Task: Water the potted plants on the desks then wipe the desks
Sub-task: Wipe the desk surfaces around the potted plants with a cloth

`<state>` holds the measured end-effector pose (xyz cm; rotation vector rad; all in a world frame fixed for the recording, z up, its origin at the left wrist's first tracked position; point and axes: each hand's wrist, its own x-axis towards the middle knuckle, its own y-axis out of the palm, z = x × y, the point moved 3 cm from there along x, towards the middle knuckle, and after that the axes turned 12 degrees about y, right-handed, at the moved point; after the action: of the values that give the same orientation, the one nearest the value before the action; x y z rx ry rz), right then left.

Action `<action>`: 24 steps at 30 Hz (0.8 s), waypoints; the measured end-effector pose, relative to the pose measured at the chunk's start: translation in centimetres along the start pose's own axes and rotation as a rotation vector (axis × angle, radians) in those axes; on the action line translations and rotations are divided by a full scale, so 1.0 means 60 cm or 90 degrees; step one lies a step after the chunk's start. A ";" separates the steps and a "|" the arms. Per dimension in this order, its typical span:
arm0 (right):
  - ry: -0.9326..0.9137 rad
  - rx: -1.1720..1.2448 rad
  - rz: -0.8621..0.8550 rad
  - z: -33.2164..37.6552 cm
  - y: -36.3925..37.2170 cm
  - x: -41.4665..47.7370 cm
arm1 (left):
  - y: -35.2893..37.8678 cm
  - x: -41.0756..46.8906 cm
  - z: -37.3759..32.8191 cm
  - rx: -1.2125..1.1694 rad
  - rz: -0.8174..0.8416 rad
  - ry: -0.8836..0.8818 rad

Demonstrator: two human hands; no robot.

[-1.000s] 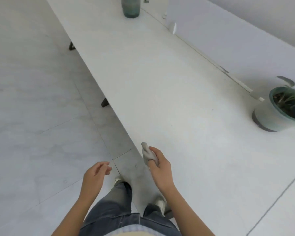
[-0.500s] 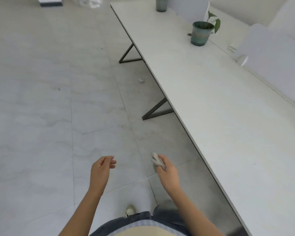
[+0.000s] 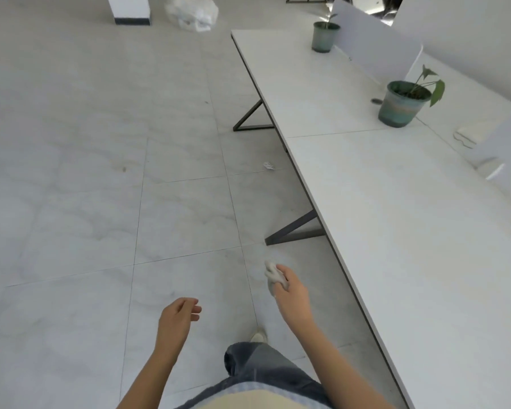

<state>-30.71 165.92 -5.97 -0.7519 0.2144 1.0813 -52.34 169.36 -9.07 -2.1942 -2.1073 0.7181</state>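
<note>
Head view: right hand (image 3: 292, 293) clenched around crumpled grey cloth (image 3: 273, 276), held over tiled floor (image 3: 101, 172) just left of white counter (image 3: 396, 216). Left hand (image 3: 176, 318) empty, fingers loosely curled, touching nothing. Two potted plants on counter: near pot (image 3: 401, 104) beside divider panel (image 3: 375, 45), far pot (image 3: 323, 36) near counter's end. One plastic bag (image 3: 194, 13) on floor, blurred. Counter cut off at right edge; one shoe (image 3: 258, 337) partly hidden by trouser leg.
</note>
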 end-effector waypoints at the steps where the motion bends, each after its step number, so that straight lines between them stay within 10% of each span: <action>1: -0.003 0.008 -0.001 0.020 -0.009 0.027 | 0.013 0.027 -0.020 0.002 0.002 0.008; 24: 0.071 0.087 -0.086 0.313 -0.042 0.502 | 0.187 0.652 -0.344 0.002 0.133 0.123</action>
<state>-17.83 199.09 -6.26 -0.6941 0.3251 0.8880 -35.48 211.64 -6.41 -2.3970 -1.8063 0.4931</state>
